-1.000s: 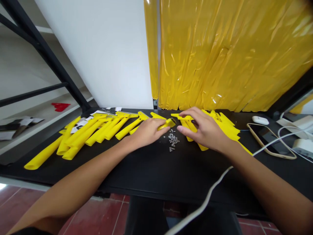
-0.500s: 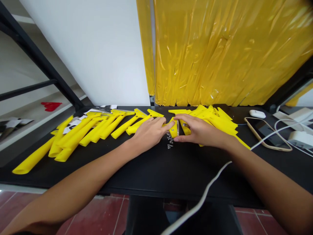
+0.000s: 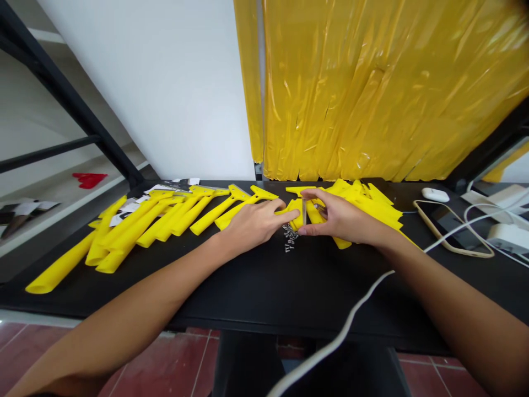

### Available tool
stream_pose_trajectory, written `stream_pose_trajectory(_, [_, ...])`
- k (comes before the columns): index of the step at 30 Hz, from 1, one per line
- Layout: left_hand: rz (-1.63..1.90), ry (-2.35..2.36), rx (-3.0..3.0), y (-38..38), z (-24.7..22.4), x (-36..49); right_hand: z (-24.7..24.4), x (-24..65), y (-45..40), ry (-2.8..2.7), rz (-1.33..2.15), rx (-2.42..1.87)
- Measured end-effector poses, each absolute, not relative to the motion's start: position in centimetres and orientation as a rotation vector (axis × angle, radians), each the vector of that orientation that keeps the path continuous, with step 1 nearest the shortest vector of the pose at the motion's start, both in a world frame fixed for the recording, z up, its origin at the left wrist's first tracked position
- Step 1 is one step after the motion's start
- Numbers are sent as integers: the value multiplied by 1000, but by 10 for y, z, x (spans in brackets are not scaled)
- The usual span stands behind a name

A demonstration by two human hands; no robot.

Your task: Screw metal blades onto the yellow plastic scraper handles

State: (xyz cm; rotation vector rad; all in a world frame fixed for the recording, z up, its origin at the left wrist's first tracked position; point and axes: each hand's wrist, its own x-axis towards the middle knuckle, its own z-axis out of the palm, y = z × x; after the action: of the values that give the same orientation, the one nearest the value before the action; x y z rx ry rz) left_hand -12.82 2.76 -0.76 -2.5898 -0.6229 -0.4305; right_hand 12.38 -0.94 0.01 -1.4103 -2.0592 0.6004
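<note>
My left hand (image 3: 255,221) is closed around a yellow scraper (image 3: 296,210), its thumb lying along the scraper's head. Thumb and fingers of my right hand (image 3: 341,216) pinch the two ends of a narrow metal blade (image 3: 305,212) at that head. Something small and metallic shows inside my right fingers, too small to name. Just below the hands lies a little heap of screws (image 3: 290,238). Several yellow scrapers (image 3: 211,212) are lined up to the left. More yellow scraper parts (image 3: 372,204) are piled behind my right hand.
Everything lies on a black table (image 3: 248,286). To the right are a phone (image 3: 448,223), a white earbud case (image 3: 435,194) and white chargers (image 3: 510,234) with cables. A white cable (image 3: 334,347) crosses the front edge. Yellow plastic sheeting (image 3: 372,94) hangs behind.
The scraper's head has turned, so the blade is seen nearly edge-on. My right hand has shifted slightly right along with the blade. The view has moved a little.
</note>
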Motion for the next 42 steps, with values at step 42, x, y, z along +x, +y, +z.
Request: stream_pose_trajectory(42, [-665, -735, -2543, 41, -3, -143, 6, 168, -9, -2451, 111, -1469])
